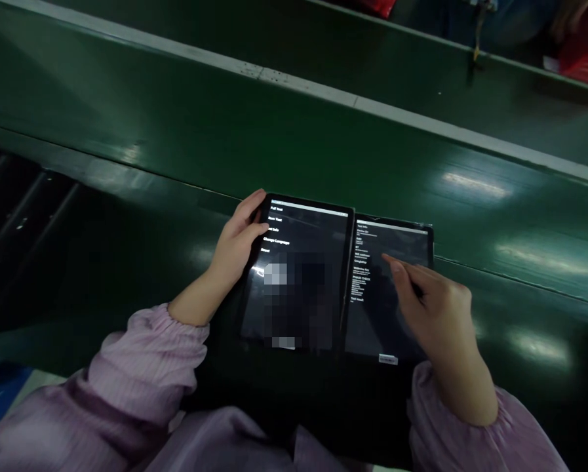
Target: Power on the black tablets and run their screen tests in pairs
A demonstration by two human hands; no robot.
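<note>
Two dark tablets with lit screens lie side by side in front of me. My left hand (237,239) grips the upper left edge of the left tablet (313,229), thumb on the front and fingers along the side. That screen shows a short menu with lines such as "Full Test" and "Change Language"; its lower part is pixelated. Over the right tablet (372,321) is my right hand (431,298), its index finger stretched toward the screen and the other fingers curled, holding nothing. Whether the fingertip touches the glass I cannot tell. The right screen lists "Test Info" text, with a small white label (388,359) below.
A green belt-like surface (200,118) runs across beyond the tablets, bordered by a pale rail (313,90). Dark slanted bars (23,216) are at the left. Red items (586,62) and part of another person's hand (569,16) appear at the far right.
</note>
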